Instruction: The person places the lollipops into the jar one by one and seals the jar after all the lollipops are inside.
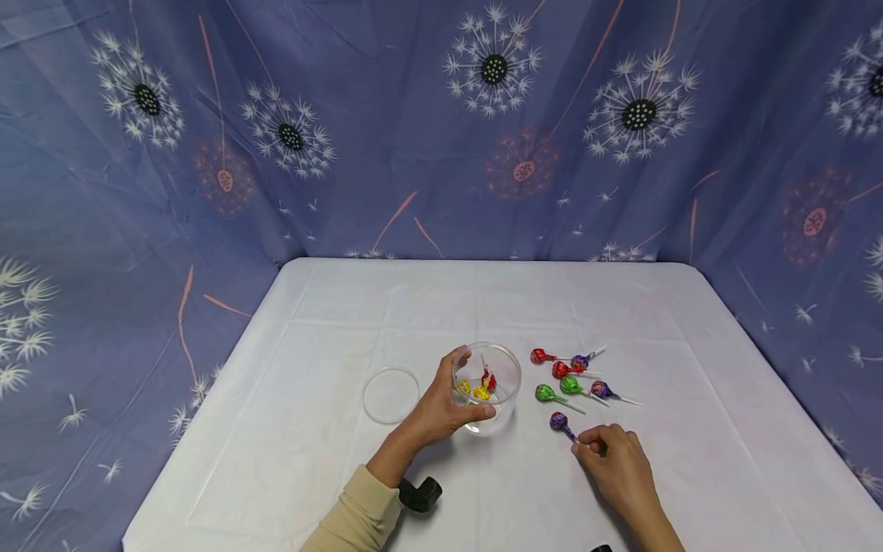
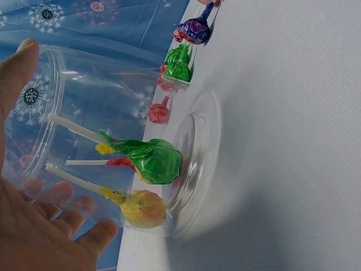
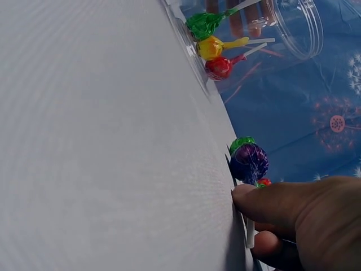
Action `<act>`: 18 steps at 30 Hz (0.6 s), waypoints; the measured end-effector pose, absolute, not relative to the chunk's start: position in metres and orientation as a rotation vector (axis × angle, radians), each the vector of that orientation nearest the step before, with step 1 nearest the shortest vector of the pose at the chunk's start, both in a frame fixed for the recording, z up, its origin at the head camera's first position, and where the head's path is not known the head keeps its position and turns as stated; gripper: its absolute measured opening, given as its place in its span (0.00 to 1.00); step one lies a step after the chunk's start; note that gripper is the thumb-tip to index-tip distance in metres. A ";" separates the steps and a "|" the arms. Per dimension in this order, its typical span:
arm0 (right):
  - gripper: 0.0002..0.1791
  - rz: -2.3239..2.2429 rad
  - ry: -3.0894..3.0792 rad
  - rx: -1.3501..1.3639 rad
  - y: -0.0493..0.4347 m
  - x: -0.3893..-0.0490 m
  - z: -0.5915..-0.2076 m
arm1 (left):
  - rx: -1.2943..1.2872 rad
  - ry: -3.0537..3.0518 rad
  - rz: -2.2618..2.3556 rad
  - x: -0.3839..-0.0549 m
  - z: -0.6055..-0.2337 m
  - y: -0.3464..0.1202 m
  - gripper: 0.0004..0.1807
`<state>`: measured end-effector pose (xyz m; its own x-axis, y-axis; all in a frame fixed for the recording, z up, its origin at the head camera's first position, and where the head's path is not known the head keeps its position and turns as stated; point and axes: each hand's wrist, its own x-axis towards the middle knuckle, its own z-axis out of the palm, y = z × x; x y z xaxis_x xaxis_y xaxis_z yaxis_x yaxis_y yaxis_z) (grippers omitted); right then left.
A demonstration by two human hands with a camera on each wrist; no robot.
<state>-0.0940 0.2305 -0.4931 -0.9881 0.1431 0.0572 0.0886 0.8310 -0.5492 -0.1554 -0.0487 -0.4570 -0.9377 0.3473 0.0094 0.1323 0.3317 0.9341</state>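
My left hand (image 1: 441,405) grips a clear plastic jar (image 1: 507,406) round its side; the jar stands on the table, its mouth uncovered. Several wrapped lollipops lie inside, among them a green lollipop (image 2: 155,162), a yellow lollipop (image 2: 141,209) and a red lollipop (image 3: 219,68). To the right of the jar, my right hand (image 1: 617,464) pinches the stick of a purple lollipop (image 1: 559,421) between thumb and fingers. In the right wrist view that purple lollipop (image 3: 249,161) has its white stick pointing back under the thumb.
Several loose lollipops lie right of the jar, including a red one (image 1: 539,356), a green one (image 1: 545,393) and a purple one (image 1: 602,389). A clear round lid (image 1: 391,395) lies left of the jar. White cloth (image 1: 331,307) covers the table; a patterned curtain (image 1: 386,115) hangs behind.
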 end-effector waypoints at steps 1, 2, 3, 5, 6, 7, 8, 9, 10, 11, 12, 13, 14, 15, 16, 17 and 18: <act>0.06 0.868 -2.910 -0.191 0.230 -0.094 -0.493 | 0.437 2.403 1.652 -0.155 -0.457 -0.049 0.54; 0.06 0.868 -2.906 -0.199 0.230 -0.094 -0.493 | 0.433 2.404 1.649 -0.155 -0.457 -0.049 0.54; 0.06 0.869 -2.904 -0.208 0.230 -0.094 -0.494 | 0.427 2.403 1.644 -0.155 -0.457 -0.049 0.54; 0.05 0.854 -2.899 -0.223 0.230 -0.095 -0.494 | 0.426 2.401 1.645 -0.155 -0.456 -0.049 0.54; 0.05 0.847 -2.893 -0.227 0.230 -0.095 -0.495 | 0.428 2.400 1.647 -0.155 -0.457 -0.049 0.54; 0.04 0.838 -2.886 -0.227 0.229 -0.095 -0.495 | 0.429 2.395 1.653 -0.155 -0.457 -0.049 0.53; 0.04 0.833 -2.876 -0.224 0.229 -0.095 -0.496 | 0.427 2.390 1.658 -0.156 -0.457 -0.049 0.53; 0.03 0.829 -2.866 -0.222 0.229 -0.095 -0.496 | 0.427 2.387 1.663 -0.156 -0.457 -0.049 0.53; 0.03 0.820 -2.856 -0.216 0.229 -0.095 -0.496 | 0.429 2.384 1.668 -0.156 -0.458 -0.049 0.53; 0.04 0.817 -2.845 -0.210 0.229 -0.095 -0.497 | 0.429 2.381 1.672 -0.156 -0.458 -0.049 0.53; 0.03 0.815 -2.835 -0.207 0.229 -0.095 -0.497 | 0.428 2.379 1.674 -0.156 -0.458 -0.049 0.53; 0.04 0.816 -2.826 -0.205 0.228 -0.095 -0.497 | 0.428 2.378 1.676 -0.156 -0.458 -0.049 0.53; 0.04 0.823 -2.816 -0.205 0.228 -0.095 -0.497 | 0.429 2.377 1.676 -0.156 -0.458 -0.049 0.53; 0.03 0.824 -2.808 -0.209 0.228 -0.094 -0.497 | 0.431 2.376 1.677 -0.156 -0.458 -0.049 0.53; 0.03 0.829 -2.800 -0.213 0.228 -0.094 -0.497 | 0.432 2.377 1.676 -0.156 -0.459 -0.049 0.53; 0.03 0.840 -2.789 -0.222 0.228 -0.094 -0.497 | 0.433 2.375 1.680 -0.156 -0.459 -0.049 0.53; 0.02 0.852 -2.780 -0.230 0.228 -0.094 -0.497 | 0.438 2.374 1.684 -0.156 -0.458 -0.049 0.53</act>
<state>-0.0939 0.2283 -0.4966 -0.9626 0.2137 0.1667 0.0837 0.8194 -0.5671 -0.1563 -0.0486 -0.4584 -0.9365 0.3505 0.0097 0.1249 0.3076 0.9433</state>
